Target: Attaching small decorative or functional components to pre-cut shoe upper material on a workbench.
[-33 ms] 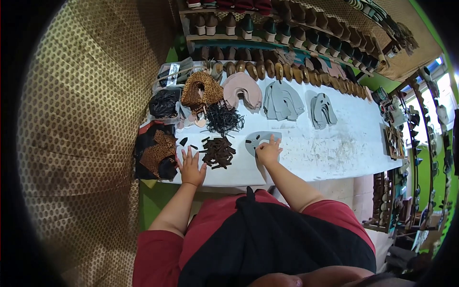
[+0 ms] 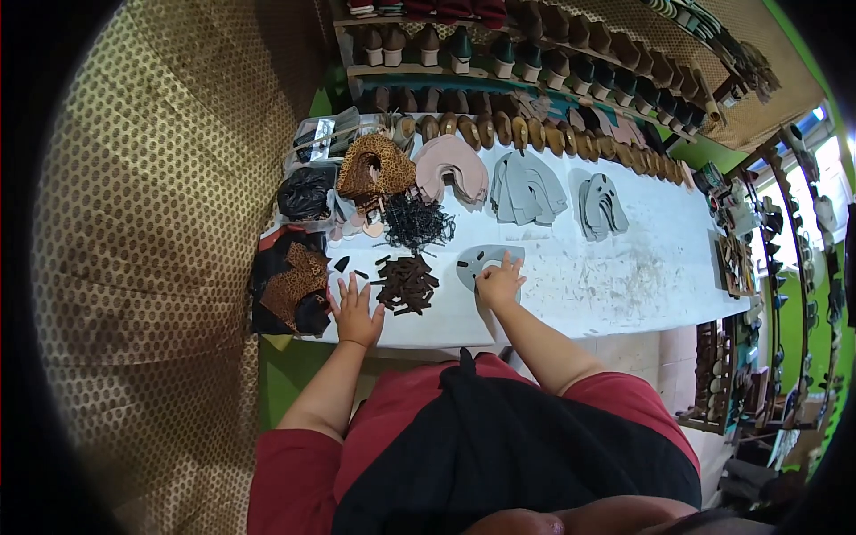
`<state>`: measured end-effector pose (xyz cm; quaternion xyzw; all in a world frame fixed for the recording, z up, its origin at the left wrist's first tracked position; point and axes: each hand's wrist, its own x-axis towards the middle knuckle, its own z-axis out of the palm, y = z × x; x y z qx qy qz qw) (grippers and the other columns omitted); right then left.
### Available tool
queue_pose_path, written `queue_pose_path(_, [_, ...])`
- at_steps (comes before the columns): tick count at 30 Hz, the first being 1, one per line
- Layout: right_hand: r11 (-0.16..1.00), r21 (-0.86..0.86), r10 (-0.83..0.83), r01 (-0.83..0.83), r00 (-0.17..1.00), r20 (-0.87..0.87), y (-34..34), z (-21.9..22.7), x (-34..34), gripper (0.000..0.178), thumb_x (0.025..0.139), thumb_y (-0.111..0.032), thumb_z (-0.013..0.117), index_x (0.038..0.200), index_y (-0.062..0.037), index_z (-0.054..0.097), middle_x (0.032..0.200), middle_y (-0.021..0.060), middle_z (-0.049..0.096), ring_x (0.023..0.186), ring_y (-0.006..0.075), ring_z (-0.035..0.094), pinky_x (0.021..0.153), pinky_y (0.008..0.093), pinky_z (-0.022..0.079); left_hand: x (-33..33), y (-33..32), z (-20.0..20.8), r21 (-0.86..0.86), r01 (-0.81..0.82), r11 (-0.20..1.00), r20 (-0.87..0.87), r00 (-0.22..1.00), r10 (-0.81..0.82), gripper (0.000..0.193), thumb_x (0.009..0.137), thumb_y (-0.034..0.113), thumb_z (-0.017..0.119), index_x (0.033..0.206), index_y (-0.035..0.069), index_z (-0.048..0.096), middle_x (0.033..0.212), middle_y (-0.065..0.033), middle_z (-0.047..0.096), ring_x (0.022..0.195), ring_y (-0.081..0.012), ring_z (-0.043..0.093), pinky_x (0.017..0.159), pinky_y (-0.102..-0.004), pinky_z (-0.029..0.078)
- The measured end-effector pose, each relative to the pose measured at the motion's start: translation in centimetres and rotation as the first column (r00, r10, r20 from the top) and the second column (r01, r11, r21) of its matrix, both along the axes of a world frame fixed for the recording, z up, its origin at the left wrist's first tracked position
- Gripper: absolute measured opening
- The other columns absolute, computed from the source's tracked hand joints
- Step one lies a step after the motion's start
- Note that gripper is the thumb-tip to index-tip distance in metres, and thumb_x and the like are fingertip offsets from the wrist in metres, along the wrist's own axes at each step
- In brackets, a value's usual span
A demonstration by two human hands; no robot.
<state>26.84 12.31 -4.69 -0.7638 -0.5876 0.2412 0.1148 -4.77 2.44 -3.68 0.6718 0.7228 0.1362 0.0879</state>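
Right hand: the right hand (image 2: pixel 501 283) lies over the near side of the grey piece, its thumb and forefinger close together and the other fingers spread; whether it pinches something, one cannot tell.
Grey piece: the curved grey piece (image 2: pixel 490 251) is on the table in front of the person, and at least 2 small dark strips lie upon it; the hand hides its near part.
Left hand: the left hand (image 2: pixel 357 316) is palm down, fingers spread and relaxed, grasping nothing visible, near the front edge of the table.
Dark strips: a loose pile of dark strips (image 2: pixel 407 285) occupies the space between the 2 hands, just beside the left thumb.
Loose bits: a small black piece (image 2: pixel 342 264) lies beyond the left fingers.
Black tangle: a tangled black heap (image 2: pixel 417 220) sits behind the pile.
Left side: leopard-print and black material (image 2: pixel 299 281) crowds the table's corner.
Stacks: farther back stand leopard-print pieces (image 2: pixel 397 169), a pink stack (image 2: pixel 437 165) and 2 grey stacks (image 2: pixel 526 192).
Table: the white table (image 2: pixel 553 259) carries dark smudges at right.
Back: brown shoe forms (image 2: pixel 520 134) line the far edge, below shelves of shoes.
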Motion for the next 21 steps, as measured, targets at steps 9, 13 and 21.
queue_pose_path(9, [0.99, 0.142, 0.032, -0.023, 0.998, -0.055, -2.5, -0.6, -0.1, 0.022, 0.089, -0.025, 0.063, 0.106, -0.0113, 0.067, 0.158, 0.0209, 0.029, 0.148, 0.0468, 0.014, 0.113, 0.0719, 0.008, 0.3, 0.0, 0.3, -0.008, -0.022, 1.0, -0.029, 0.999, 0.021, 0.059, 0.086, 0.039, 0.063, 0.137, 0.011, 0.055, 0.163, -0.0158, 0.022, 0.151, -0.0395, 0.012, 0.118, -0.0618, 0.003])
queue_pose_path(13, [0.936, 0.291, 0.218, -0.198, 0.975, -0.038, -3.0, 0.4, 2.3, 0.028, 0.09, -0.032, 0.063, 0.115, -0.0188, 0.068, 0.16, 0.0208, 0.025, 0.148, 0.0456, 0.014, 0.112, 0.0737, 0.009, 0.2, 0.0, -0.3, -0.004, -0.046, 0.999, -0.034, 0.998, 0.046, 0.057, 0.087, 0.038, 0.064, 0.136, 0.011, 0.056, 0.163, -0.0158, 0.021, 0.151, -0.0393, 0.011, 0.118, -0.0615, 0.003])
queue_pose_path(21, [0.658, 0.164, 0.672, -0.735, 0.671, 0.313, -2.8, 2.3, 6.5, 0.047, 0.092, -0.042, 0.058, 0.138, -0.0281, 0.058, 0.164, 0.0127, 0.018, 0.151, 0.0431, 0.004, 0.11, 0.0759, 0.004, 5.9, 2.9, 2.2, 0.144, 0.139, 0.98, 0.082, 0.985, -0.152, 0.059, 0.086, 0.034, 0.065, 0.14, 0.013, 0.052, 0.161, -0.0168, 0.025, 0.148, -0.0453, 0.017, 0.116, -0.0641, 0.009])
